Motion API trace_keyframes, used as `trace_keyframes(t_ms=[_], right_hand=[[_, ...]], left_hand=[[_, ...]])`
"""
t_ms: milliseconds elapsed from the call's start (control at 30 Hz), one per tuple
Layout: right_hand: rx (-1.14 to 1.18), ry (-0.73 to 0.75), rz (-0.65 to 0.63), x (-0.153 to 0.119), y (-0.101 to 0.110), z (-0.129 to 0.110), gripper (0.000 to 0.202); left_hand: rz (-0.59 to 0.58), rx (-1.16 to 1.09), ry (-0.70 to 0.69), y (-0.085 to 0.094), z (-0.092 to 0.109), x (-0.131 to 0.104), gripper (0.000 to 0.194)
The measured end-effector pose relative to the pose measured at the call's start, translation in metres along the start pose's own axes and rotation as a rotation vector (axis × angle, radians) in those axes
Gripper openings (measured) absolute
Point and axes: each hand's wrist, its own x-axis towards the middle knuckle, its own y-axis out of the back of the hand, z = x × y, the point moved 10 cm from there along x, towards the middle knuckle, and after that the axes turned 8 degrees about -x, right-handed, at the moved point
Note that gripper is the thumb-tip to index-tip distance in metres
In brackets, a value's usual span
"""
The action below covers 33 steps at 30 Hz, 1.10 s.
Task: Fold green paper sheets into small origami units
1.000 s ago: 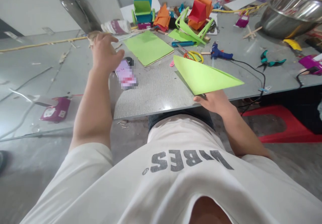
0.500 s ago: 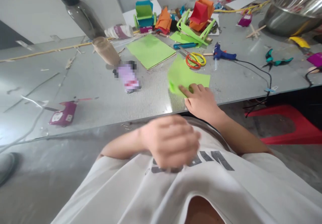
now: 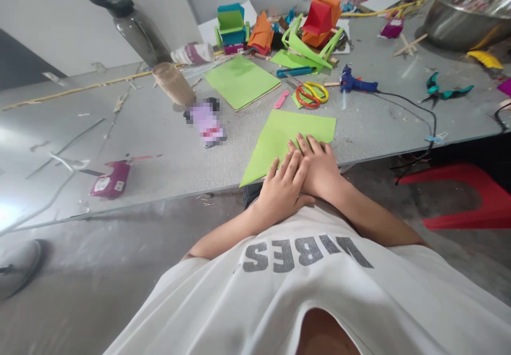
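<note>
A light green paper sheet (image 3: 293, 126) lies at the table's front edge, one pointed corner reaching left to the rim. My left hand (image 3: 281, 187) rests flat near the sheet's front edge, fingers spread, partly against my right hand. Fingers stretched out, my right hand (image 3: 317, 166) lies on the front right part of the sheet. Just behind the sheet are scissors (image 3: 311, 95) with red and yellow handles, and a small pink piece (image 3: 281, 99). Another green sheet (image 3: 241, 82) lies farther back to the left.
A blue glue gun (image 3: 357, 82) with a black cord and teal pliers (image 3: 445, 90) lie on the right. Left stand a brown cup (image 3: 173, 83) and a grey bottle (image 3: 139, 33). Small paper chairs (image 3: 231, 22) and a steel bowl (image 3: 467, 14) are at the back.
My left hand has come forward from in front of my shirt down to the green sheet. The sheet now lies flat, its corner pointing left, and the pink piece is uncovered.
</note>
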Motion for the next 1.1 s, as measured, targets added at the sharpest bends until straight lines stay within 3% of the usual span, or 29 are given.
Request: trace_keyframes(t_ms=[133, 367, 467, 567, 633, 733, 800, 867, 933, 1100], right_hand=[[0.001, 0.011, 0.029, -0.008, 0.008, -0.005, 0.085], [0.019, 0.056, -0.012, -0.022, 0.005, 0.001, 0.098], [0.038, 0.075, 0.006, -0.028, 0.002, 0.007, 0.1], [0.051, 0.13, 0.014, -0.027, 0.0, 0.007, 0.103], [0.058, 0.208, 0.003, -0.019, 0.003, -0.001, 0.101], [0.079, 0.256, 0.009, 0.0, 0.018, -0.017, 0.081], [0.074, 0.183, -0.004, 0.018, 0.027, -0.023, 0.066], [0.061, 0.131, -0.045, 0.032, 0.03, -0.031, 0.053], [0.091, 0.157, -0.083, 0.04, 0.028, -0.041, 0.054], [0.172, 0.232, -0.147, 0.044, 0.014, -0.044, 0.073]], left_hand=[[-0.017, 0.046, 0.071, -0.008, -0.021, -0.012, 0.104], [0.04, 0.101, 0.175, 0.002, -0.057, -0.043, 0.106], [0.053, 0.069, 0.214, 0.013, -0.079, -0.068, 0.104], [0.012, -0.068, 0.166, 0.04, -0.106, -0.08, 0.093], [0.016, -0.154, 0.203, 0.072, -0.139, -0.073, 0.081], [0.264, -0.086, 0.451, 0.141, -0.21, -0.048, 0.066], [0.287, -0.05, 0.509, 0.161, -0.243, -0.022, 0.073], [0.282, -0.06, 0.537, 0.166, -0.266, -0.004, 0.092], [0.257, -0.069, 0.542, 0.163, -0.279, 0.003, 0.1], [0.201, -0.046, 0.489, 0.154, -0.286, -0.01, 0.105]])
